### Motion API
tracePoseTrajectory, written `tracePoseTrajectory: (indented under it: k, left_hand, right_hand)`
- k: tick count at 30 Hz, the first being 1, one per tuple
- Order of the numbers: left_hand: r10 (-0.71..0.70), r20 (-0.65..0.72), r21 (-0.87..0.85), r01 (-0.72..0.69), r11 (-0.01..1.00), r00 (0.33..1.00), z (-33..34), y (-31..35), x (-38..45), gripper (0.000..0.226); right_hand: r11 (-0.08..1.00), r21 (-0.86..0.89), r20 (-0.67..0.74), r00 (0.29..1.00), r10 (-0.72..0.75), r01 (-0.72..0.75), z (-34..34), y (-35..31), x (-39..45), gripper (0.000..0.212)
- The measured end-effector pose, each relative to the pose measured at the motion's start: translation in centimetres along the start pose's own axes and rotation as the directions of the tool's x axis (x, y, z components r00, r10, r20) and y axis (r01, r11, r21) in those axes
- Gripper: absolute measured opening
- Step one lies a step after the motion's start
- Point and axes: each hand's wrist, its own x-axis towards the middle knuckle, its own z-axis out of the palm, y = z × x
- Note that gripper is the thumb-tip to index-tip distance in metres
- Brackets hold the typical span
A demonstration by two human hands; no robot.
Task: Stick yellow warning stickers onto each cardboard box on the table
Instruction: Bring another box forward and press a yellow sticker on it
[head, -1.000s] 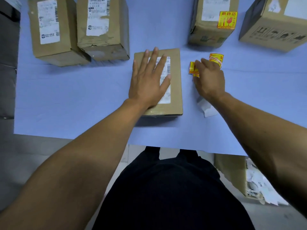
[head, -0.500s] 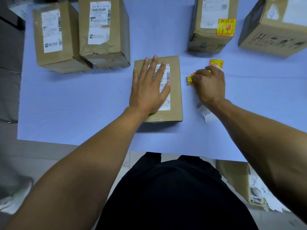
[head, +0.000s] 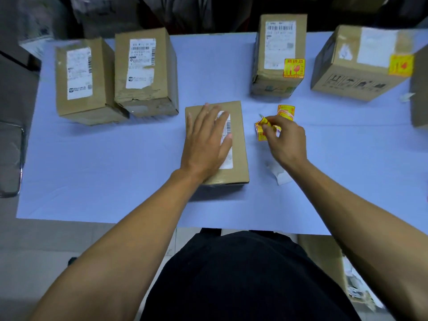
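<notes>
Change: your right hand (head: 286, 140) has lifted one yellow sticker (head: 266, 122) off the surface (head: 104, 158) and now pinches it beside the loose stickers (head: 286, 111).

Left hand (head: 206, 144): flat, fingers straight, pressing the centre box (head: 238, 144), unstickered.

Stickered: two far-right boxes (head: 278, 54).

Writing: illegible.

1. Flat cardboard box (head: 238, 144), centre of the bench (head: 115, 170): lies flat, white shipping label up, no yellow sticker visible.
2. Two upright boxes, far left (head: 81, 82) and beside it (head: 146, 72): white labels only.
3. Two boxes at far right (head: 278, 56) and (head: 361, 63): each bears a yellow warning sticker (head: 293, 68).
4. Loose yellow stickers (head: 286, 111): clustered just right of the flat box, one curled and lifted.
</notes>
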Motion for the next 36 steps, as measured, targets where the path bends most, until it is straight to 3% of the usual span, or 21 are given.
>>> tracePoseTrajectory:
  k: [1,3,7,10,12,14,15,16,18,20,22,26,33,36]
  left_hand:
    - [0.014,-0.025,-0.088,-0.016,0.996,1.000,-0.2,0.8,-0.1,0.043]
    - [-0.088,0.068,-0.337,0.106,0.936,0.994,-0.9,2.6,-0.1,0.039]
    - [-0.398,0.248,-0.669,0.453,0.589,0.883,-1.7,4.9,1.5,0.025]
    - [-0.517,0.298,-0.805,0.503,0.316,0.802,-2.5,4.6,2.4,0.018]
    - [-0.530,0.304,-0.847,0.480,0.230,0.791,-3.3,4.1,2.5,0.018]
    - [-0.538,0.285,-0.872,0.447,0.198,0.794,-4.3,3.3,2.5,0.014]
    - [-0.540,0.275,-0.884,0.431,0.184,0.796,-4.8,2.8,2.5,0.013]
    - [-0.537,0.272,-0.894,0.416,0.166,0.798,-5.4,2.4,2.5,0.013]
    - [-0.522,0.267,-0.904,0.399,0.156,0.810,-6.3,1.6,2.4,0.012]
    - [-0.517,0.260,-0.900,0.398,0.176,0.816,-7.0,1.2,2.3,0.010]
    - [-0.525,0.278,-0.906,0.402,0.135,0.804,-7.5,0.9,2.2,0.006]
    - [-0.486,0.347,-0.899,0.431,0.071,0.802,-8.2,0.2,2.0,0.004]
    - [-0.405,0.369,-0.852,0.478,0.211,0.837,-9.2,-0.6,1.6,0.009]
    - [-0.402,0.379,-0.857,0.480,0.187,0.834,-9.5,-0.6,1.5,0.005]
  right_hand:
    - [1.000,0.020,-0.007,1.000,-0.019,0.019,-0.2,-0.4,-0.5,0.017]
    - [0.997,0.034,-0.001,0.998,-0.064,0.064,-0.3,-1.6,-1.4,0.016]
    - [0.969,0.014,-0.023,0.969,-0.247,0.247,-0.6,-4.0,-2.4,0.016]
    - [0.918,0.006,0.049,0.917,-0.396,0.397,-1.4,-5.7,-2.1,0.023]
    - [0.922,0.085,0.075,0.921,-0.383,0.377,-2.0,-6.9,-1.6,0.026]
    - [0.942,0.309,0.073,0.984,-0.164,0.134,-2.6,-8.4,-1.0,0.031]
    - [0.889,0.456,0.120,0.992,-0.026,-0.032,-2.9,-9.1,-0.7,0.034]
    - [0.780,0.592,0.215,0.973,0.088,-0.202,-2.9,-9.8,-0.3,0.035]
    - [0.613,0.671,0.406,0.898,0.167,-0.417,-2.8,-10.7,0.4,0.030]
    - [0.643,0.629,0.460,0.876,0.147,-0.438,-2.5,-11.4,0.6,0.020]
    - [0.680,0.621,0.446,0.889,0.104,-0.391,-2.2,-12.0,0.6,0.002]
    - [0.754,0.601,0.397,0.918,0.006,-0.265,-1.9,-13.2,0.2,0.009]
    - [0.747,0.594,0.496,0.867,-0.046,-0.300,-2.3,-13.7,0.5,0.008]
    - [0.715,0.632,0.498,0.863,-0.079,-0.300,-2.2,-13.9,0.5,0.012]
